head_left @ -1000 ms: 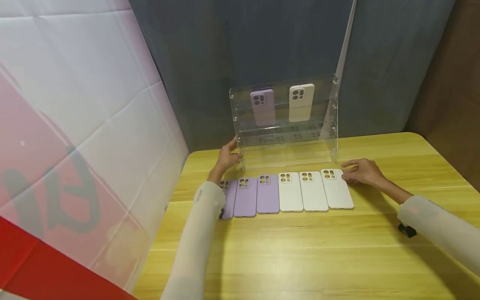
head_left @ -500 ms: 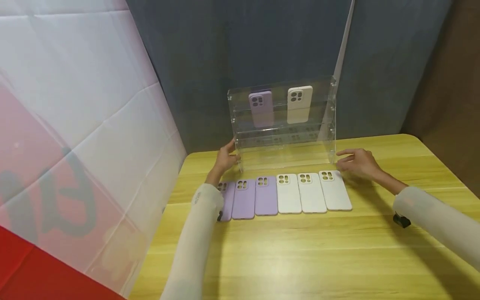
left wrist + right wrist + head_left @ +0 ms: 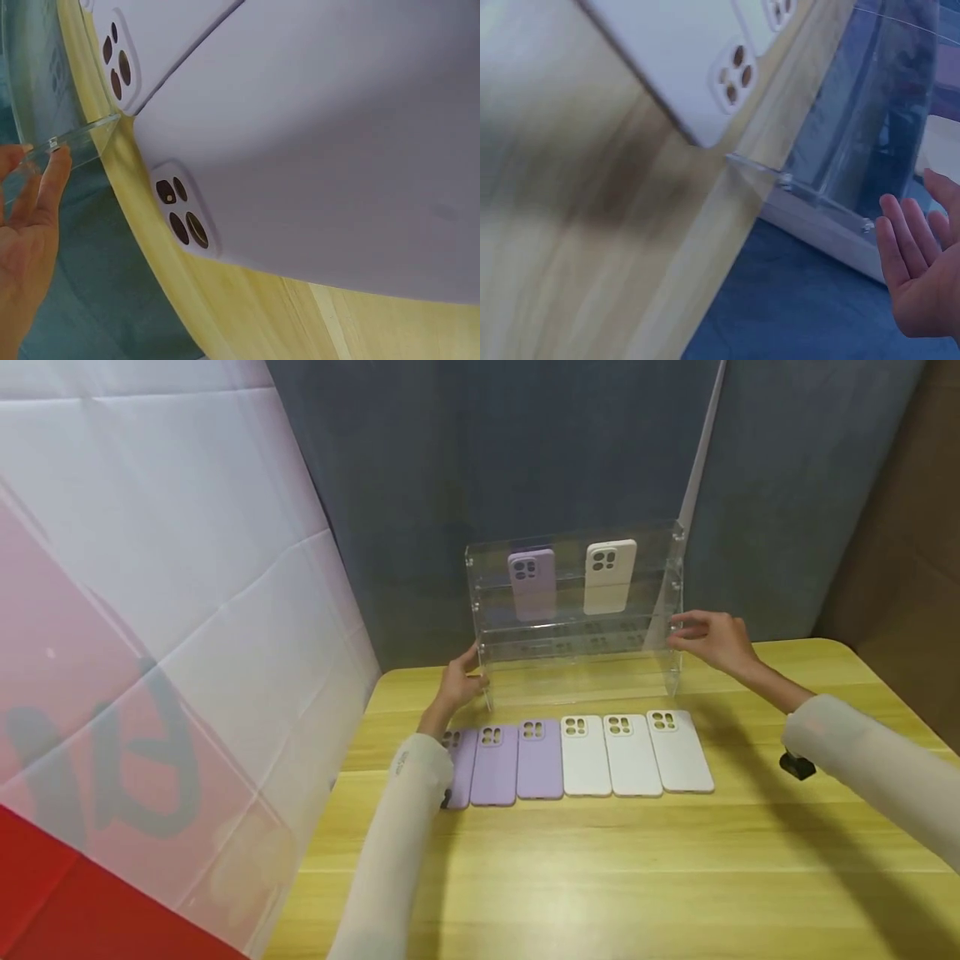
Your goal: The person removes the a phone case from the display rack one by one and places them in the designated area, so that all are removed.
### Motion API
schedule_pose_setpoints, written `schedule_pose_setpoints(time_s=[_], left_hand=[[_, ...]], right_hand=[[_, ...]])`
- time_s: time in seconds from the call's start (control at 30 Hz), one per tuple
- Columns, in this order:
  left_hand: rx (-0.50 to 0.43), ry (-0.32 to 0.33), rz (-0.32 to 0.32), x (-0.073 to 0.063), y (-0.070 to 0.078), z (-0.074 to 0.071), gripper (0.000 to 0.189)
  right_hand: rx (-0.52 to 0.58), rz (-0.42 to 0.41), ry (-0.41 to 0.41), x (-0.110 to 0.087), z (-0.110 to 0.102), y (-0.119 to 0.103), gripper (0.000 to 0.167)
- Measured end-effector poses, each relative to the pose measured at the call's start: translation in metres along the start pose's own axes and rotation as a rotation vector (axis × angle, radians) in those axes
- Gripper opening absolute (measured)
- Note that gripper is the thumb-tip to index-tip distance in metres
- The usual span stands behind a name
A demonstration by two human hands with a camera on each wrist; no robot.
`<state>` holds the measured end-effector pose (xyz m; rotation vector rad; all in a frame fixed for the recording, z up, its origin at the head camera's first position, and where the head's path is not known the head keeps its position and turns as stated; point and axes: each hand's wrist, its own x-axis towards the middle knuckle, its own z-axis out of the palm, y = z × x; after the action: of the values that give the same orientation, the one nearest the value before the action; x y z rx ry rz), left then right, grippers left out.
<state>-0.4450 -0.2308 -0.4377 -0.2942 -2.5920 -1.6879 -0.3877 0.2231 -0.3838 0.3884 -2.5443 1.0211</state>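
Note:
A clear acrylic display stand (image 3: 573, 681) stands at the back of the table. My left hand (image 3: 457, 683) grips its left side panel low down, thumb and fingers about the edge (image 3: 82, 135). My right hand (image 3: 716, 639) is beside the right side panel, at mid height, with its fingers loosely bent; in the right wrist view the fingers (image 3: 904, 236) lie near the panel's edge with nothing in them. On the upper tier lean a purple phone case (image 3: 534, 589) and a white phone case (image 3: 609, 581). Before the stand, purple cases (image 3: 495, 772) and white cases (image 3: 633, 760) lie in a row.
The yellow wood-grain table (image 3: 585, 868) stretches toward the person. Behind it hangs a dark grey-blue curtain (image 3: 480, 460), and a pale printed sheet (image 3: 187, 552) hangs at the left. The left sleeve (image 3: 401, 835) overlaps the leftmost purple case.
My right hand has left the rightmost white case and risen along the stand's right side. The left hand has kept its place on the stand, and the cases lie as before.

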Motion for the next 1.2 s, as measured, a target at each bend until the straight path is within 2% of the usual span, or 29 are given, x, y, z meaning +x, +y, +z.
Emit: schedule_pose_setpoints(time_s=[0.33,0.5,0.8,1.2], left_hand=[[0.002,0.004,-0.004,-0.005,-0.002,0.001,0.091],[-0.005,0.008,0.012,-0.007,-0.002,0.003,0.090],[-0.026,0.005,0.005,-0.007,0.001,0.003,0.094],[0.012,0.017,0.013,-0.007,0.001,0.001,0.094]], right_hand=[[0.047,-0.037,0.085,0.034,0.005,-0.027,0.044],[0.071,-0.031,0.111,0.047,0.004,-0.041,0.046],[0.085,-0.031,0.178,0.071,0.002,-0.060,0.045],[0.105,0.019,0.161,0.088,0.005,-0.068,0.052]])
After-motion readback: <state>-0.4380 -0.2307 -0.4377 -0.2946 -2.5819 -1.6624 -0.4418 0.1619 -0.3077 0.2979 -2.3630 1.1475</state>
